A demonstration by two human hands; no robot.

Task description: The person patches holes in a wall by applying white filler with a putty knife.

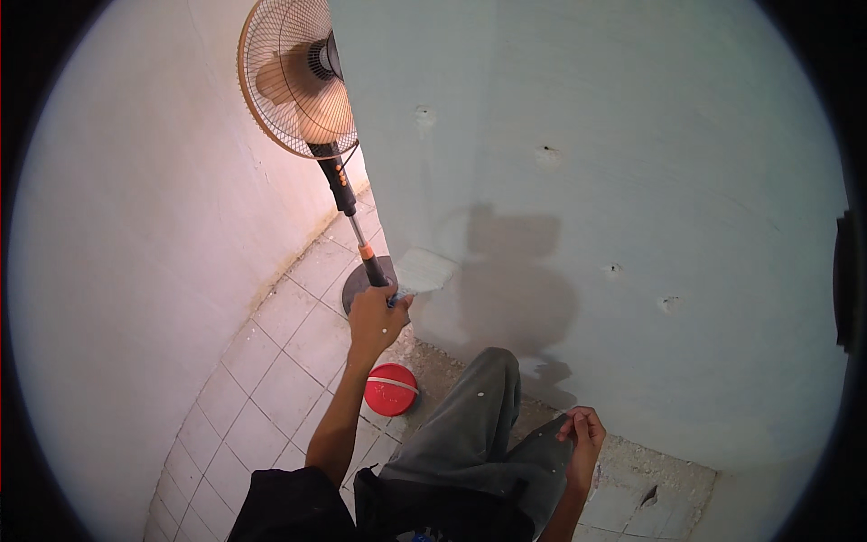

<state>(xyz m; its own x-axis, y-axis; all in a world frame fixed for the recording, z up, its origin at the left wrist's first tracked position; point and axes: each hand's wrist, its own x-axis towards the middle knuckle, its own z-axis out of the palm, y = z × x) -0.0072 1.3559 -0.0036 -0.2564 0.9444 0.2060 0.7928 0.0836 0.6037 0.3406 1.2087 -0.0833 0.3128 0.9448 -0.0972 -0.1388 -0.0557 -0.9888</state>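
Observation:
My left hand (377, 318) is closed round the bluish handle of a putty knife (426, 271). Its wide, whitish blade lies at the left part of the pale green-grey wall (668, 181); whether it presses on the surface, I cannot tell. My right hand (583, 437) is down beside my bent knee, at the edge of the grey trousers (461, 425). Its fingers are curled in, and what they hold, if anything, is hidden. Below my left hand, a red round tub (391, 390) with a pale handle across it stands on the floor.
A standing fan (302, 86) rises beyond my left hand, its dark round base (357, 287) on the tiled floor (289, 361). A pinkish-white wall (153, 199) curves along the left. Several small chipped holes mark the green-grey wall. Crumbly debris (438, 366) lies along its foot.

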